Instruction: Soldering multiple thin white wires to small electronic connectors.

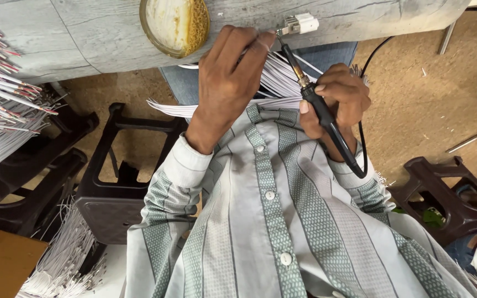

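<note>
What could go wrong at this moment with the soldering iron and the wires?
The soldering iron in the right hand has its tip right beside the left hand's fingertips at the small white connector, so a slip might burn them. The bundle of white wires on the lap lies under the hot shaft and might get scorched. The iron's black cord hangs loose and might snag.

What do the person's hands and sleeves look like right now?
Both hands are bare: no gloves, rings or watch in view. The left hand and right hand come out of long sleeves of a pale grey button-up shirt with vertical bands of small green pattern. The cuffs are buttoned close at the wrists.
</note>
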